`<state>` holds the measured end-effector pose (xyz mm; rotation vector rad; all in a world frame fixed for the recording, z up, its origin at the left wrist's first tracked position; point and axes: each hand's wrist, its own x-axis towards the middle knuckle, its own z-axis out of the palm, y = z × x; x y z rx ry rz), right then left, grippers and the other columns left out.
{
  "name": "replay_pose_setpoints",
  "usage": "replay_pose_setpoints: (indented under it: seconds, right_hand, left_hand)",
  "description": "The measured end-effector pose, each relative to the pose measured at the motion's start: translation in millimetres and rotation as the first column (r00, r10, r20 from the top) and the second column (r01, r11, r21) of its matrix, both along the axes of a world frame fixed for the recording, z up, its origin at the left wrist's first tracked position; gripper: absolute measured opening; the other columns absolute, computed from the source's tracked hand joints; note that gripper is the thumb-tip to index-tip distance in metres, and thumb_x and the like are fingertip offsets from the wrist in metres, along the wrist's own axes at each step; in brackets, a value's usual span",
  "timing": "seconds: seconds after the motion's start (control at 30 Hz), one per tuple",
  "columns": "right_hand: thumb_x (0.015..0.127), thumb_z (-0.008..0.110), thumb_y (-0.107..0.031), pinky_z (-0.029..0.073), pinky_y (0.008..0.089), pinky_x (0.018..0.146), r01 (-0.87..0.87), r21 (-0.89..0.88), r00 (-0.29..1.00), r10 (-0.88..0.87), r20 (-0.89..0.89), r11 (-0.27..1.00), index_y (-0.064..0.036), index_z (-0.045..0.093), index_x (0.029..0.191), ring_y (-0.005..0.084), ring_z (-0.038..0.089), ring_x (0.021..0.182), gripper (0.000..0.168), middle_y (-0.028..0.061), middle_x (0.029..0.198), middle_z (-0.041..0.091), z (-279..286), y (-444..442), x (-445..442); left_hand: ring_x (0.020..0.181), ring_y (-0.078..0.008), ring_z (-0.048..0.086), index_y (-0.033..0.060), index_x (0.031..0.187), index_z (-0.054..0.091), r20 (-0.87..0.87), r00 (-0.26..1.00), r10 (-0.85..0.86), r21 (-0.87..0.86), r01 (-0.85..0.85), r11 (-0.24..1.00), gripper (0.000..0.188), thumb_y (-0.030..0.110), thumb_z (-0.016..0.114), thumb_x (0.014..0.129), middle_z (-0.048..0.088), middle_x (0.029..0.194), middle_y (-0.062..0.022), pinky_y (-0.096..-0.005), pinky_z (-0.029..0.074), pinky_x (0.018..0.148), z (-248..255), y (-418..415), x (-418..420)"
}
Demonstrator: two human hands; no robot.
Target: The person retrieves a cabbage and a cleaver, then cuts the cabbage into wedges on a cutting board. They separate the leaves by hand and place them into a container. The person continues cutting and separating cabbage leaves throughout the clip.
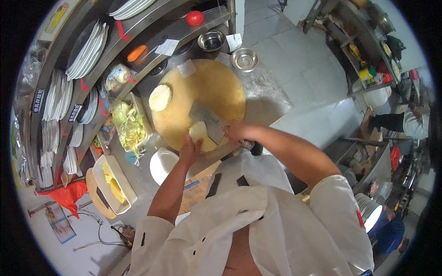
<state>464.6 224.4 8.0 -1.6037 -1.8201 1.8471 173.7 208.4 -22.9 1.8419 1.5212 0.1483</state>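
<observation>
My right hand [237,131] grips the handle of a broad metal cleaver [209,119], its blade lying over the round wooden chopping board [214,82]. Beside the blade, my left hand [191,149] holds a pale, peeled piece of vegetable [199,132] against the board near its front edge; the exact kind cannot be told. Part of that pale piece reaches under or alongside the cleaver. A round, pale cut vegetable piece [160,98] rests at the board's left edge, away from both hands.
Left of the board are a tray of cabbage leaves [129,126], a white bowl [164,167] and a white container [128,203] with yellow pieces. Steel bowls [244,59] stand behind it. Shelves hold stacked plates [88,51], a carrot [137,53] and a tomato [195,18]. A person [412,122] is far right.
</observation>
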Motion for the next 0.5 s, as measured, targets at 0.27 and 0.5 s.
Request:
replay_pose_setpoints:
  seconds: [0.27,0.5]
  right_hand:
    - [0.105,0.049,-0.038,0.046,0.041,0.043,0.38,-0.304,0.905,-0.419,-0.075,0.874,0.003,0.061,0.087,0.023,0.056,0.043,0.046,0.0108,0.063,0.058,24,-38,-19]
    - [0.105,0.046,-0.032,0.047,0.039,0.045,0.135,-0.045,0.99,-0.137,-0.028,0.99,0.002,0.06,0.091,0.0225,0.057,0.046,0.039,0.011,0.064,0.059,39,-19,-12]
  left_hand:
    - [0.103,-0.0506,0.065,0.0032,0.136,0.032,0.015,0.999,0.033,0.09,-0.034,0.995,0.06,0.049,0.051,0.102,0.066,0.113,-0.0313,-0.0554,0.051,0.087,-5,-7,1]
    - [0.107,-0.0497,0.064,0.0028,0.139,0.032,0.09,0.996,-0.007,0.102,-0.002,0.995,0.058,0.045,0.05,0.103,0.063,0.119,-0.0325,-0.054,0.051,0.089,-6,-3,0]
